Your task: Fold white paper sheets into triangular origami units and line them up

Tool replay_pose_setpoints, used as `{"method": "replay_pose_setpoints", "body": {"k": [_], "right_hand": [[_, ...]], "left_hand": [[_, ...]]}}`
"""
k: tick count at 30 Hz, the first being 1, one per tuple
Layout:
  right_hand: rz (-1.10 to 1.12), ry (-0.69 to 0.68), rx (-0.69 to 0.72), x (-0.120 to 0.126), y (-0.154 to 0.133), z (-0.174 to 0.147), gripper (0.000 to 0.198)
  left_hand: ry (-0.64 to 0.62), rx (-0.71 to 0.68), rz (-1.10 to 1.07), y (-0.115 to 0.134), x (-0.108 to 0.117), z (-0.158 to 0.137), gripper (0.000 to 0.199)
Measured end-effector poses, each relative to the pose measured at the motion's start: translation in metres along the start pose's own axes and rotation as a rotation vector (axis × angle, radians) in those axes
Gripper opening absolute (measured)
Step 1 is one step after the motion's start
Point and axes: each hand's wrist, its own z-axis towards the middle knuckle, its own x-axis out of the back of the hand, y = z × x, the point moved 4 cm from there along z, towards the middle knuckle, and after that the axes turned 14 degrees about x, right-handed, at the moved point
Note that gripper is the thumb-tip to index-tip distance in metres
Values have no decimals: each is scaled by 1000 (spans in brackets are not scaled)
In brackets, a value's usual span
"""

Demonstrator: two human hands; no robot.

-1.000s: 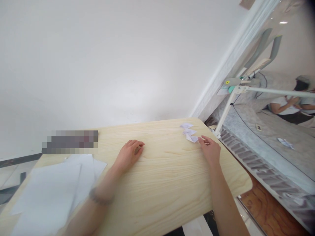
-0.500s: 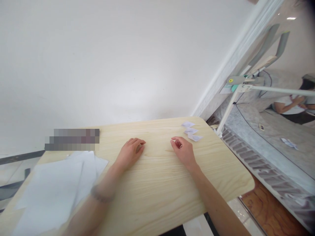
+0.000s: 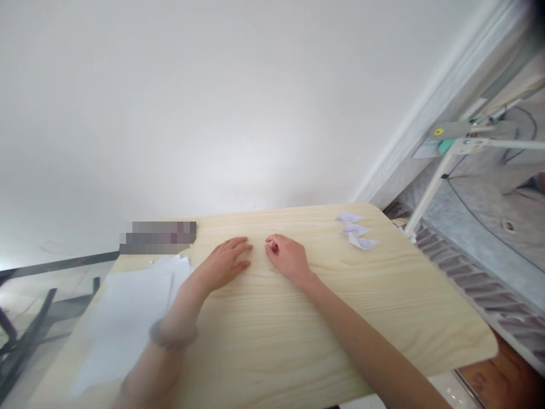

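Your left hand (image 3: 225, 262) lies palm down on the wooden table (image 3: 298, 335), just left of frame centre, fingers stretched flat and slightly spread, gripping nothing. A bracelet (image 3: 172, 335) sits on that wrist, lower left of centre.

Your right hand (image 3: 287, 258) is just beside the left, fingertips nearly meeting it at frame centre. Its fingers are curled inward, thumb against forefinger; can't tell if something tiny is pinched there, too small and blurred. The forearm runs down to the lower right edge of the frame.

Three small folded paper pieces (image 3: 355, 232) lie in a short row on the table at right of centre, near the far right corner of the tabletop. They are well apart from both hands, nothing touching them. All whitish, pale lilac tint, shapes pointed; the exact fold is unreadable.

A loose stack of white paper sheets (image 3: 128, 318) covers the left part of the table, lower left of the frame, overlapping, edges uneven. Your left forearm passes just beside its right edge.

A blurred-out patch sits at the table's far left edge, content unreadable.

A white lamp arm (image 3: 430, 193) rises past the table's right corner, upper right of the frame, with a grey head carrying a yellow dot. Plain white wall (image 3: 213, 102) fills the upper frame.
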Motion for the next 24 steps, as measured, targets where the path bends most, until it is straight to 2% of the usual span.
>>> {"method": "replay_pose_setpoints", "body": {"k": [3,5,7,9,10,15,18,24], "right_hand": [[-30,-20,40,-7,-9,2,17],[-30,-40,53,-11,-13,4,17],[-29,-37,65,-14,-15,4,17],[-33,-21,77,-16,-17,4,18],[-34,-16,78,-17,-17,4,18],[-37,-7,93,-17,-17,2,18],[-32,-6,97,-17,-17,2,18],[-33,-9,96,-17,-18,2,18]], "left_hand": [[-8,99,-9,-26,33,-14,31],[-5,255,7,-51,56,-29,27],[-44,412,80,-75,71,-48,31],[-93,565,141,-95,76,-69,43],[-120,589,142,-101,75,-78,50],[-158,640,140,-117,55,-98,63],[-87,584,92,-120,53,-92,55],[-44,557,83,-123,61,-83,42]]}}
